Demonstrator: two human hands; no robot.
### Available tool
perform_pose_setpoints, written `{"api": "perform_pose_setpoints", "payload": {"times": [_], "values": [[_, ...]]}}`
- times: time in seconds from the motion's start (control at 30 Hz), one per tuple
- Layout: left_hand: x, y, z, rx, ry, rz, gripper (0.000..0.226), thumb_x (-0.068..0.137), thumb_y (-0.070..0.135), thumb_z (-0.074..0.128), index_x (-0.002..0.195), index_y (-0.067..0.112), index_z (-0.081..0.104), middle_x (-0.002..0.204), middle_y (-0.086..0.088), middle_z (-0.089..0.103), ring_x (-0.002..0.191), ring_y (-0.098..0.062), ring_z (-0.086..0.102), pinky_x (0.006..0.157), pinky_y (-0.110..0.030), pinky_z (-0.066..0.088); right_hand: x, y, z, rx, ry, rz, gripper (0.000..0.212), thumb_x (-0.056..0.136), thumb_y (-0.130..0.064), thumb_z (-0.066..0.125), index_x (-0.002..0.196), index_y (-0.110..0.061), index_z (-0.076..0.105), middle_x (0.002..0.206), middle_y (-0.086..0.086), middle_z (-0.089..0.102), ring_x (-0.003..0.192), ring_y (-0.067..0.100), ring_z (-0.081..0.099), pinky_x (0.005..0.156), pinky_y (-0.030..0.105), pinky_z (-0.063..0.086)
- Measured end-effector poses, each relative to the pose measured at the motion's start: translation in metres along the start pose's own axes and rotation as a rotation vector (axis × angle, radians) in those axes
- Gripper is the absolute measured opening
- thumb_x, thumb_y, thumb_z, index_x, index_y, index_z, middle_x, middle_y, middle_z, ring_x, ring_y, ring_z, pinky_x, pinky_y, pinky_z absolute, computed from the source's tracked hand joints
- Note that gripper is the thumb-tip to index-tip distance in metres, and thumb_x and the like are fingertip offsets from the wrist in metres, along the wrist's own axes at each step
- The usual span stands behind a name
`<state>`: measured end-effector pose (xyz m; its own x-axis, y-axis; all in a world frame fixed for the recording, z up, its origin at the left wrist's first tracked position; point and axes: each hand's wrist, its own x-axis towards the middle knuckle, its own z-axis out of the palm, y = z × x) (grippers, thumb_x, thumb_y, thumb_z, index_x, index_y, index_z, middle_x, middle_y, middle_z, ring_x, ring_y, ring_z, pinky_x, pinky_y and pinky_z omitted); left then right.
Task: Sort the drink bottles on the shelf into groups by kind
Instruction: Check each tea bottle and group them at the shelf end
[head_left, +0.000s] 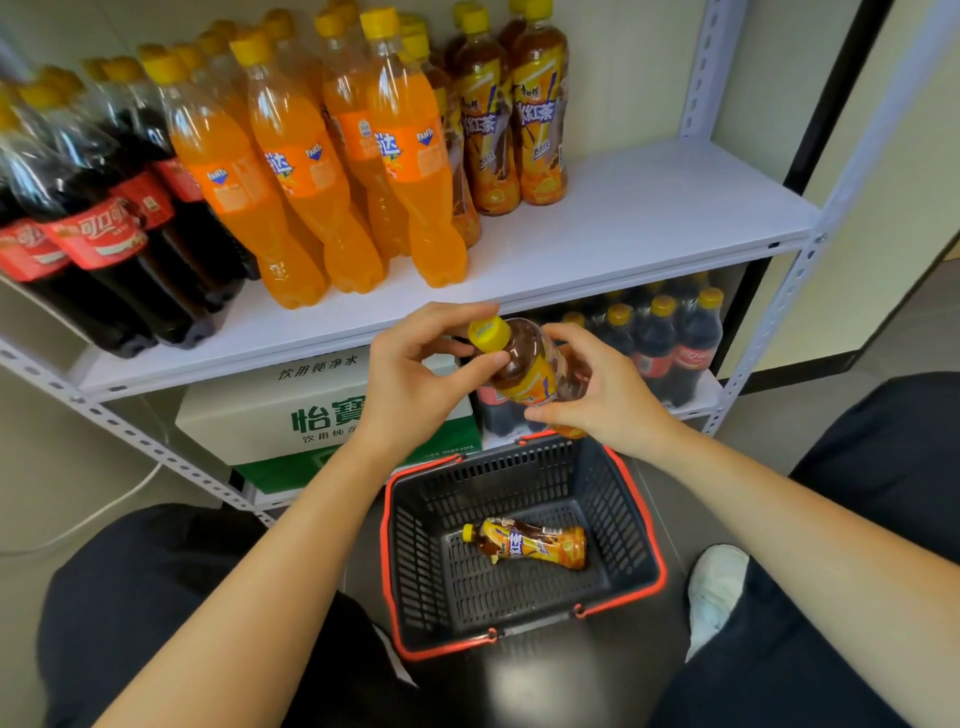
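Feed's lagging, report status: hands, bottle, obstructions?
Left hand pinches neck of tea bottle, right hand grips its body, above basket. Second tea bottle lies in basket. No obstruction seen.

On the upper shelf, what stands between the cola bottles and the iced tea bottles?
In the head view, orange soda bottles fill that stretch, with the cola bottles to their left and the iced tea bottles to their right.

Both hands hold iced tea bottle above basket: left hand at neck, right hand around body; second tea bottle lying inside basket.
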<state>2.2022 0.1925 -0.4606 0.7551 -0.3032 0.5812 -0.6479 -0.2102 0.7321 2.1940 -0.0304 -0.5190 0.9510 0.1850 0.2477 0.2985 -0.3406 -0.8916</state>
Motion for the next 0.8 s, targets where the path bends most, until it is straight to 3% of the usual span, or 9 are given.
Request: {"api": "perform_pose_setpoints", "payload": {"times": [0.13,0.23,0.33,0.4,0.47,0.57,0.73,0.8], "values": [[-0.001,0.001,0.001,0.111,0.007,0.090,0.025,0.083,0.010,0.085,0.106,0.008,0.075,0.106,-0.009,0.072,0.096,-0.021,0.071,0.077,-0.033,0.059,0.000,0.005,0.001,-0.116,0.022,-0.011,0.081,0.071,-0.031,0.093,0.139,-0.035,0.050,0.127,-0.010,0.064,0.116,0.012,0.064,0.101,0.043,0.055],[-0.003,0.003,0.003,0.151,0.057,0.071,0.014,0.084,0.009,0.084,0.094,0.010,0.074,0.095,-0.007,0.070,0.086,-0.018,0.069,0.069,-0.029,0.059,-0.001,0.006,0.002,-0.192,0.028,-0.034,0.080,0.071,-0.033,0.093,0.138,-0.037,0.050,0.128,-0.012,0.062,0.117,0.012,0.062,0.101,0.043,0.055],[-0.003,0.006,0.004,0.154,0.120,0.001,0.012,0.086,0.015,0.080,0.085,0.021,0.070,0.087,0.001,0.069,0.079,-0.014,0.067,0.064,-0.029,0.056,-0.001,0.006,0.003,-0.211,0.015,-0.048,0.080,0.072,-0.032,0.093,0.140,-0.036,0.050,0.129,-0.012,0.062,0.119,0.011,0.061,0.101,0.043,0.055],[-0.001,0.006,0.004,0.085,0.126,-0.111,0.015,0.088,0.017,0.080,0.083,0.026,0.069,0.084,0.004,0.071,0.077,-0.017,0.068,0.065,-0.036,0.057,-0.001,0.006,0.002,-0.198,0.000,-0.032,0.082,0.071,-0.033,0.093,0.141,-0.034,0.050,0.130,-0.011,0.062,0.119,0.012,0.062,0.101,0.043,0.055],[0.001,0.005,0.002,-0.069,0.108,-0.220,0.012,0.091,0.013,0.076,0.085,0.023,0.071,0.081,0.006,0.072,0.076,-0.017,0.068,0.068,-0.038,0.058,-0.002,0.006,0.001,-0.177,-0.016,-0.020,0.083,0.071,-0.032,0.093,0.142,-0.033,0.050,0.129,-0.011,0.063,0.118,0.013,0.063,0.102,0.043,0.055],[0.002,0.001,-0.002,-0.244,0.072,-0.307,0.010,0.094,0.007,0.070,0.094,0.016,0.074,0.085,0.008,0.075,0.081,-0.010,0.068,0.071,-0.028,0.058,-0.002,0.004,-0.001,-0.150,-0.037,-0.022,0.082,0.071,-0.031,0.093,0.141,-0.034,0.050,0.128,-0.012,0.064,0.117,0.009,0.064,0.102,0.040,0.055],[0.002,0.001,-0.007,-0.302,0.004,-0.312,0.017,0.098,0.004,0.062,0.104,0.015,0.075,0.101,0.006,0.078,0.095,-0.009,0.070,0.077,-0.023,0.056,-0.001,0.002,-0.002,-0.123,-0.072,-0.017,0.084,0.071,-0.035,0.093,0.143,-0.030,0.050,0.132,-0.011,0.064,0.119,0.009,0.063,0.103,0.036,0.053],[0.002,0.002,-0.008,-0.299,-0.030,-0.274,0.021,0.099,0.004,0.060,0.110,0.016,0.074,0.108,0.005,0.077,0.102,-0.010,0.070,0.082,-0.025,0.056,0.000,0.001,-0.002,-0.097,-0.079,-0.013,0.084,0.071,-0.035,0.093,0.143,-0.029,0.051,0.130,-0.013,0.065,0.118,0.004,0.063,0.102,0.029,0.052]]}}
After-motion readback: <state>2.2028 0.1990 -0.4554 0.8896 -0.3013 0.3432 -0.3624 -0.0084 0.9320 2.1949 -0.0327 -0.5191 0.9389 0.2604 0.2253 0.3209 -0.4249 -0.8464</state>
